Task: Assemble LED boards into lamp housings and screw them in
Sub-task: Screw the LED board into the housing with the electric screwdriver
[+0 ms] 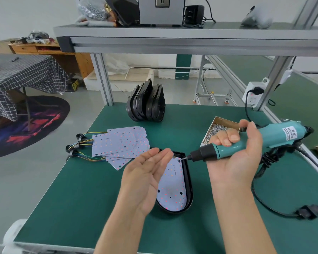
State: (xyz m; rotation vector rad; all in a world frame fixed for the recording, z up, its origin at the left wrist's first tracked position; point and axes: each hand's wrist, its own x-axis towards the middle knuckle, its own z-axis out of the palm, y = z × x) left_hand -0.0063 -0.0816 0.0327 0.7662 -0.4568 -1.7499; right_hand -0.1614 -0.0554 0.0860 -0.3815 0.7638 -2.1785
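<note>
Driving screw into LED board (173,187), seated in black housing (189,182) on green bench (77,195). Right hand (240,154) clamped round teal screwdriver (275,138), bit at far corner hole. Left hand (147,171) open, empty, hovering beside bit. Judgement: stand driver upright over hole, steady housing with left, press lightly.

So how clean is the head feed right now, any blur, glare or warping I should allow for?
Head view: lighting is even and soft, no glare on the LED board in the housing. Wide-angle warping bends the shelf rail and bench edges. The screwdriver in the right hand and the left hand are fairly sharp; the cable plug and the bottom-left corner are blurred.
</note>
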